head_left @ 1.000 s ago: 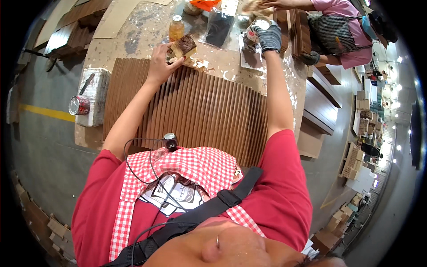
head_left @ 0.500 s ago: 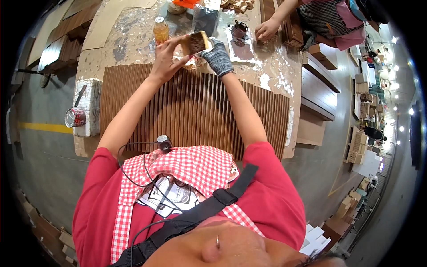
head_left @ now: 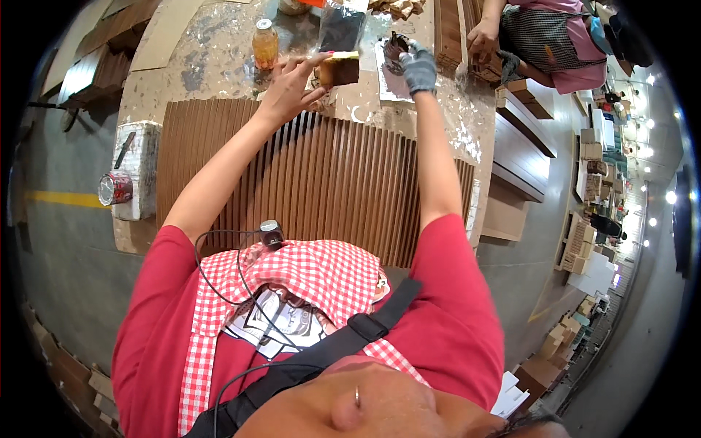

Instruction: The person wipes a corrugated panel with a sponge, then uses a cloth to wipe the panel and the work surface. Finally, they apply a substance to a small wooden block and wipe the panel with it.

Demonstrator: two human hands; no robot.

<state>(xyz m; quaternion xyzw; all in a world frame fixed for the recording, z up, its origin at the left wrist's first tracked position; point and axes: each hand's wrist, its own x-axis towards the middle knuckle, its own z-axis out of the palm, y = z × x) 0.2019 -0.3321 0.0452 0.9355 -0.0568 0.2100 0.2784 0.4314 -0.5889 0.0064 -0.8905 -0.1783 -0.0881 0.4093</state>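
My bare left hand (head_left: 287, 89) is closed on a small block (head_left: 343, 71), yellowish on its edge with a dark brown face, which looks like a stained sponge. It is held up just past the far edge of a ribbed brown wood panel (head_left: 307, 175). My right hand (head_left: 419, 69), in a grey glove, reaches to a dark brown-smeared container (head_left: 395, 48) on a white sheet (head_left: 391, 82). Its fingers look bent at the container's right side; what they hold, if anything, is hidden.
A jar of amber liquid (head_left: 265, 45) stands left of my left hand, a dark plastic bag (head_left: 341, 29) beyond. A red can (head_left: 115, 188) sits by a white block (head_left: 139, 160) at left. At far right a co-worker (head_left: 544, 47) handles brown boards (head_left: 451, 33).
My right hand has left the block and moved right to the brown-smeared container. My left hand keeps the block, now turned differently. The co-worker's hands have shifted.
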